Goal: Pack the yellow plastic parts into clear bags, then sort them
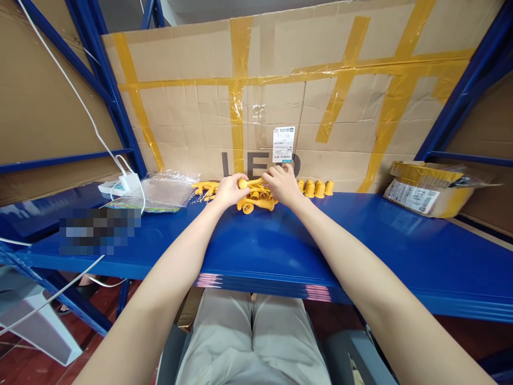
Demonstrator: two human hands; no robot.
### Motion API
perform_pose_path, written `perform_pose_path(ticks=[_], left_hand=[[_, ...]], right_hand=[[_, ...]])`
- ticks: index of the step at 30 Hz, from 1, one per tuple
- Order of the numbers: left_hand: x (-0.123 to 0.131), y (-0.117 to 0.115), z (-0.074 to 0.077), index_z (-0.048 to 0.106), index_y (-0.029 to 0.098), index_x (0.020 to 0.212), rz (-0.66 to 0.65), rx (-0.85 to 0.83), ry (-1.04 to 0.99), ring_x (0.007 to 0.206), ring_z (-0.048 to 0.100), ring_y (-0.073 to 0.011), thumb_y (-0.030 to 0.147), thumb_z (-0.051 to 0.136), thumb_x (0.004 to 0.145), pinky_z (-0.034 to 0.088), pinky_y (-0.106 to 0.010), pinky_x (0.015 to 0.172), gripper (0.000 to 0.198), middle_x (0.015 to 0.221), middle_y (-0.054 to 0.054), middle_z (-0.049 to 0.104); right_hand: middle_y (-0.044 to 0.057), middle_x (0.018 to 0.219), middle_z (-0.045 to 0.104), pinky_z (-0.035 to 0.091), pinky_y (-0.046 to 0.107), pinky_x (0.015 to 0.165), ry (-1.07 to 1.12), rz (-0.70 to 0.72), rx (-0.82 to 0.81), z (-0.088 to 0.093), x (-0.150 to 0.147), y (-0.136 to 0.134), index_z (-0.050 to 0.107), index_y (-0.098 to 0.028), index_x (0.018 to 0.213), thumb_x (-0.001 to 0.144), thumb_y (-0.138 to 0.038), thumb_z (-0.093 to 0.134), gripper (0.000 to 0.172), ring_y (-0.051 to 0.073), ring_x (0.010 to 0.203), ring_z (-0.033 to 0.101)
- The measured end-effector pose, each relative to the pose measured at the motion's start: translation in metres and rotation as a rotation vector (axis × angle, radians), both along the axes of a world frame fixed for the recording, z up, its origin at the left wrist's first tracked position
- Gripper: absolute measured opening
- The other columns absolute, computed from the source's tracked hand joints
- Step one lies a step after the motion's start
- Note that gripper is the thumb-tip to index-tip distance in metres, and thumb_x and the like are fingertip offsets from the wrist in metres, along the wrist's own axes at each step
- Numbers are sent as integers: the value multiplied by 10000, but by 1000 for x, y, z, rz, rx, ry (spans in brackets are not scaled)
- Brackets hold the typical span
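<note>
My left hand (230,192) is closed, its thumb and fingers pinching a small yellow plastic piece (243,183) above a pile. My right hand (284,185) reaches over the right side of that pile with bent fingers; what lies under its fingertips is mostly hidden. Yellow bell-shaped plastic cups (248,208) lie heaped in front of and between both hands. To the left, yellow branching plastic pieces (205,187) spread out beside my left wrist. Several upright yellow cups (319,189) stand in a row just right of my right hand.
The blue shelf (264,251) is backed by a large taped cardboard sheet (192,123). At left are a clear plastic bag (166,190), a white power strip (129,183) with cables and a blurred dark object (100,230). A small carton (428,192) sits at right.
</note>
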State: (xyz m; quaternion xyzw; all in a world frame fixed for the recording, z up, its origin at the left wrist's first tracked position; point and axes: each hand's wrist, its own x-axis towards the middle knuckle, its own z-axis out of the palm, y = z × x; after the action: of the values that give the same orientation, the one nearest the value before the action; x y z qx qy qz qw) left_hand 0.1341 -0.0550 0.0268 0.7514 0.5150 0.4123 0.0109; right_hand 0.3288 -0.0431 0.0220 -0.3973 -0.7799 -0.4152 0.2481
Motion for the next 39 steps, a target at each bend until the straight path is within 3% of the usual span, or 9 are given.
perform_pose_path(ticks=[3, 9, 12, 15, 21, 26, 30, 35, 39], left_hand=[[2, -2, 2, 696, 167, 935, -59, -124, -129, 604, 565, -142, 220, 640, 642, 439, -257, 598, 303, 677, 6, 635], [-3, -1, 0, 645, 167, 703, -286, -530, -316, 334, 336, -62, 253, 597, 736, 247, -219, 391, 104, 429, 49, 453], [-3, -1, 0, 640, 168, 703, -289, -491, -326, 323, 335, -61, 252, 600, 747, 259, -215, 383, 102, 421, 51, 451], [-1, -4, 0, 656, 167, 789, -197, -385, -283, 354, 387, -79, 239, 604, 730, 320, -228, 410, 106, 477, 38, 519], [-2, -5, -1, 670, 191, 837, 26, -30, 28, 683, 579, -186, 284, 648, 640, 432, -285, 620, 219, 703, -13, 643], [-3, -2, -2, 669, 185, 849, 35, -58, 35, 704, 582, -196, 319, 623, 656, 428, -293, 637, 239, 724, -22, 651], [-5, 1, -3, 670, 181, 858, 30, -57, 25, 710, 585, -197, 319, 618, 674, 429, -290, 633, 236, 722, -22, 651], [-10, 4, -5, 657, 202, 851, 34, -55, 75, 695, 572, -187, 336, 597, 692, 409, -274, 613, 216, 719, -15, 644], [-11, 4, -7, 641, 212, 856, 35, -60, 92, 676, 560, -180, 328, 572, 714, 403, -267, 616, 196, 715, -11, 638]], right_hand=[[89, 978, 632, 247, 423, 908, -7, -5, 31, -1, 1, 1, 596, -198, 968, 921, -97, 388, 235, 227, 920, 482], [100, 1043, 630, 235, 435, 958, 9, 76, 65, -1, 0, 1, 583, -199, 982, 905, -29, 282, 354, 230, 945, 496], [109, 1041, 637, 230, 438, 982, 30, 93, 21, -1, 3, 2, 564, -185, 1046, 903, -35, 262, 367, 236, 938, 507], [120, 1046, 643, 219, 460, 1006, 33, 85, -53, -2, 6, 2, 546, -164, 1113, 916, -100, 324, 303, 249, 961, 511], [151, 1100, 634, 236, 478, 1001, -31, 103, -160, -7, 7, 3, 521, -134, 1189, 926, -170, 395, 294, 270, 1031, 505], [127, 988, 637, 212, 463, 1012, 2, 49, -134, -4, 6, 3, 552, -147, 1052, 880, -56, 348, 282, 248, 947, 520], [117, 955, 637, 235, 456, 983, 150, 57, -66, -2, 15, 6, 549, -163, 1035, 839, -17, 315, 339, 249, 935, 511], [134, 1017, 626, 280, 465, 935, 442, 52, -2, -2, 41, 13, 542, -183, 1074, 870, -161, 387, 257, 272, 983, 502], [165, 1105, 592, 311, 478, 920, 722, -89, 23, -6, 75, 17, 547, -165, 1101, 881, -274, 423, 275, 284, 1018, 496]])
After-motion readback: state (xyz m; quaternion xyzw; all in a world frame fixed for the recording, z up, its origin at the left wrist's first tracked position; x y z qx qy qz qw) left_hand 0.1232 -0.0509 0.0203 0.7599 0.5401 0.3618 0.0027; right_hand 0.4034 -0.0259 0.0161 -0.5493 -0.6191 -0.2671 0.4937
